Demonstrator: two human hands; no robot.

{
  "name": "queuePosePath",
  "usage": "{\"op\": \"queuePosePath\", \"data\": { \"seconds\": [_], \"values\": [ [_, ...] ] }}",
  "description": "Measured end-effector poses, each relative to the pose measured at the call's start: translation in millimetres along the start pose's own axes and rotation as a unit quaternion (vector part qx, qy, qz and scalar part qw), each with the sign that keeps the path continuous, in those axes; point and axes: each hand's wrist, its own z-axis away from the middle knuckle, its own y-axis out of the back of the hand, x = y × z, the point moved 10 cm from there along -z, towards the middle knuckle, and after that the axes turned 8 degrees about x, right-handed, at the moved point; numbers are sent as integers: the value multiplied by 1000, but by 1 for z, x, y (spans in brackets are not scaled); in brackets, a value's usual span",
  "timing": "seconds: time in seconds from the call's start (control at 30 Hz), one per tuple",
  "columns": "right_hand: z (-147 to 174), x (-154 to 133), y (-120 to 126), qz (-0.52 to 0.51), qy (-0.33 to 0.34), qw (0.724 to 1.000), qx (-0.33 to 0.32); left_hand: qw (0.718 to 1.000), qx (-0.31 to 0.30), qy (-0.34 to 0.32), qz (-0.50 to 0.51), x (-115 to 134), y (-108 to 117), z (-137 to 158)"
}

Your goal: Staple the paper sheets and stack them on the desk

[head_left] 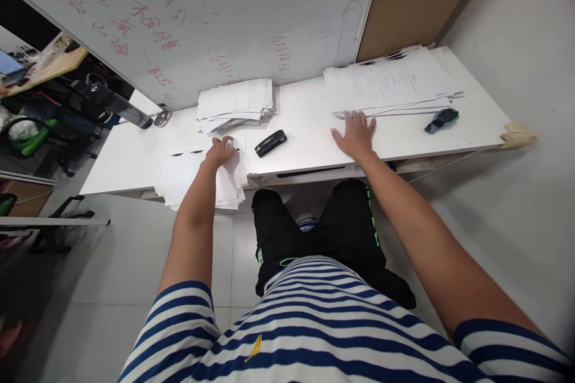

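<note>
My left hand is over the front-left pile of papers, its fingers bent and closed on the corner of a sheet of paper. That pile hangs partly over the table's front edge. To the right of this hand lies a black stapler, which neither hand touches. My right hand has its fingers spread, with the fingertips at the near edge of the large stack of printed sheets. I see nothing gripped in it. Behind the stapler is another uneven stack of papers.
The white table stands against a whiteboard with red writing. A dark bottle lies slanted at the left, near a small round object. A dark blue wristwatch-like item rests at the right. Brown boxes stand behind.
</note>
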Motion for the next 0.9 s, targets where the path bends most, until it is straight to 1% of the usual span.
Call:
{"op": "queuePosePath", "data": {
  "seconds": [0.17,0.27,0.43,0.57,0.8,0.9],
  "values": [
    [-1,3,-3,-3,-3,1000,4,1000,-7,1,7,-3,-2,-5],
    [-1,4,-3,-5,-2,1000,6,1000,1,-1,11,-5,-3,-5],
    [-1,5,-4,3,-2,1000,2,999,41,-14,25,-6,-2,-1],
    [-2,6,-7,12,-5,1000,-4,995,80,-27,57,-6,2,6],
    [-2,7,-5,-10,-9,1000,3,986,116,-44,110,-6,8,14],
    [-2,7,-5,-13,-11,1000,-2,984,129,-57,109,-9,11,15]
  ]
}}
